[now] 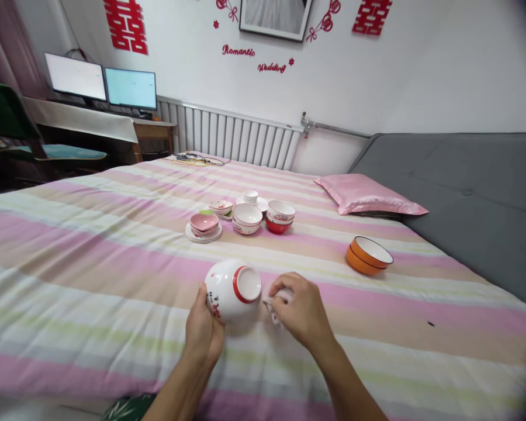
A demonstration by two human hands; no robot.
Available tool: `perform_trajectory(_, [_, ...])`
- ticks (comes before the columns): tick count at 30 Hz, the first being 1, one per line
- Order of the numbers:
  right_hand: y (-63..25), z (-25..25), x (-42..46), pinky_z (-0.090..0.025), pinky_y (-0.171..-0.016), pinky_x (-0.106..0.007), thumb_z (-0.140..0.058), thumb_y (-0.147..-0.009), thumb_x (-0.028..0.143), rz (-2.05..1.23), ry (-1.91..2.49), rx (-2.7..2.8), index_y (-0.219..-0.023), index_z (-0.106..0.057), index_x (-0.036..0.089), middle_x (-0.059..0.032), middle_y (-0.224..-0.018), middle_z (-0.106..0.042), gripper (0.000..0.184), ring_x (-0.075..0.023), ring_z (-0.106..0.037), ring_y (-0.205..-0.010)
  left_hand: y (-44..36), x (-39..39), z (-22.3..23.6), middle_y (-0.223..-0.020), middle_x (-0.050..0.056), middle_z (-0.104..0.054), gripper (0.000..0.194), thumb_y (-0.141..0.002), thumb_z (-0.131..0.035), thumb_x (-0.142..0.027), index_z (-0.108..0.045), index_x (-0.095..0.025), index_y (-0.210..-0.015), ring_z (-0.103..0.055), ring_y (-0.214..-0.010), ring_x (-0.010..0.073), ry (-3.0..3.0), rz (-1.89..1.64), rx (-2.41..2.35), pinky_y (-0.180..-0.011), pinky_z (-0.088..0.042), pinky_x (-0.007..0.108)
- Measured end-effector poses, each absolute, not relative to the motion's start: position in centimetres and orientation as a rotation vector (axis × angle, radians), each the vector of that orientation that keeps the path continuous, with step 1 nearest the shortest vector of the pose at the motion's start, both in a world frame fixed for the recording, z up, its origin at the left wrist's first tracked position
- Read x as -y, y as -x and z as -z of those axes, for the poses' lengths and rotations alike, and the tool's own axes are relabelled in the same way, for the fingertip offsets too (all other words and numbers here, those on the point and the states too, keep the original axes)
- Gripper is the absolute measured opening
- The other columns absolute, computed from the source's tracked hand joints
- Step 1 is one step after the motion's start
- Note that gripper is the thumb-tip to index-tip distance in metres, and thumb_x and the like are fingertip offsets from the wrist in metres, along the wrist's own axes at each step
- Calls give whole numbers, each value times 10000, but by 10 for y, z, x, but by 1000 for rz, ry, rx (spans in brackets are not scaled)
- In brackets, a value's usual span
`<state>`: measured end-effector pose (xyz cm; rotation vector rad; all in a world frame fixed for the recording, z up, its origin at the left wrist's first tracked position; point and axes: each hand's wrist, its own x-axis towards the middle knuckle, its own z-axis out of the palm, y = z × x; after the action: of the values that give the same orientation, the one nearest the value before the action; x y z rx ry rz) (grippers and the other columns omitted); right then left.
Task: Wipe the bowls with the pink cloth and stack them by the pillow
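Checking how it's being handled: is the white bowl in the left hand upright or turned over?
Turned over. The white bowl shows its red-ringed foot facing the camera, held by the left hand; the right hand holds something small beside it.

You get soft, even daylight, faint shadows, two glaring monitors (pixel 100 82), and dark, warped corners

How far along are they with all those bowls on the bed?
Nothing shows finished. In hand: the left hand holds a white bowl tipped over, its red-ringed foot showing, while the right hand presses a small white wad, perhaps a cloth, beside it. Untouched: the cluster of bowls mid-bed and the orange bowls.
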<state>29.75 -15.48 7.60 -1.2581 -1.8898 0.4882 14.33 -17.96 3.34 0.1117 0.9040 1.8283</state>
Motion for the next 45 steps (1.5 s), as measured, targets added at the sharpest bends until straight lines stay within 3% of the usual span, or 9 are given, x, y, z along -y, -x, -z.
perform_trajectory(7, [-275, -71, 172, -459, -877, -357, -477, -708, 53, -328, 885, 1685, -845, -600, 210, -74, -1058, -586, 243, -210, -553, -1040, -145, 178, -34, -853, 89, -736, 366, -948, -344, -297, -611, -103, -1107, -698, -730, 170, -60, -1772, -876, -724, -575, 304])
perform_trajectory(10, [-250, -49, 183, -340, -1009, -494, -517, -793, 116, -125, 832, 1947, -1012, -608, 241, -91, -1257, -505, 268, -265, -434, -1214, -148, 181, -33, -853, 136, -728, 401, -947, -334, -301, -604, -51, -1105, -698, -771, 192, -31, -1687, -817, -728, -574, 311])
perform_trajectory(14, [-235, -31, 184, -202, -1028, -633, -548, -839, 238, 60, 939, 2075, -1148, -566, 307, -85, -1381, -388, 317, -337, -251, -1339, -157, 187, -26, -997, 152, -706, 383, -917, -407, -329, -620, -79, -1113, -678, -900, 209, -87, -1608, -727, -767, -559, 297])
perform_trajectory(19, [-245, -45, 173, -203, -1023, -630, -512, -845, 285, 94, 1161, 1913, -1096, -592, 232, -138, -1246, -450, 269, -352, -314, -1288, -168, 190, -20, -925, 89, -728, 297, -844, -556, -321, -673, -115, -1022, -672, -910, 200, -171, -1692, -863, -771, -544, 260])
perform_trajectory(23, [-263, -58, 160, -421, -905, -472, -410, -890, 315, -271, 1272, 1767, -1089, -559, 206, -109, -1040, -519, 271, -249, -531, -1006, -164, 189, -28, -876, 70, -736, 299, -837, -566, -315, -670, -122, -1039, -682, -874, 205, -195, -1746, -879, -762, -549, 285])
perform_trajectory(26, [-272, -57, 153, -464, -812, -401, -366, -909, 327, -452, 1292, 1721, -1040, -546, 219, -74, -954, -539, 247, -214, -550, -880, -159, 186, -34, -883, 76, -739, 286, -879, -504, -288, -664, -124, -1050, -687, -864, 197, -185, -1759, -888, -770, -551, 291])
perform_trajectory(35, [-264, -44, 161, -468, -790, -388, -405, -890, 262, -404, 1220, 1820, -1110, -496, 217, -72, -988, -529, 243, -217, -536, -904, -141, 179, -37, -837, 88, -746, 366, -942, -355, -271, -621, -100, -1126, -701, -749, 169, -27, -1760, -799, -767, -559, 291])
perform_trajectory(41, [-252, -40, 176, -468, -812, -429, -505, -842, 190, -141, 1022, 1895, -1226, -360, 178, -114, -1061, -523, 411, -242, -514, -975, -136, 178, -34, -840, 84, -743, 388, -945, -343, -299, -601, -103, -1158, -699, -716, 167, 22, -1765, -770, -726, -571, 290])
perform_trajectory(45, [-247, -33, 177, -453, -863, -439, -511, -807, 84, -48, 835, 1889, -1220, -373, 209, -108, -1133, -508, 453, -233, -499, -1050, -139, 181, -38, -833, 98, -739, 382, -946, -341, -295, -629, -92, -1093, -698, -739, 179, -29, -1816, -795, -738, -566, 302])
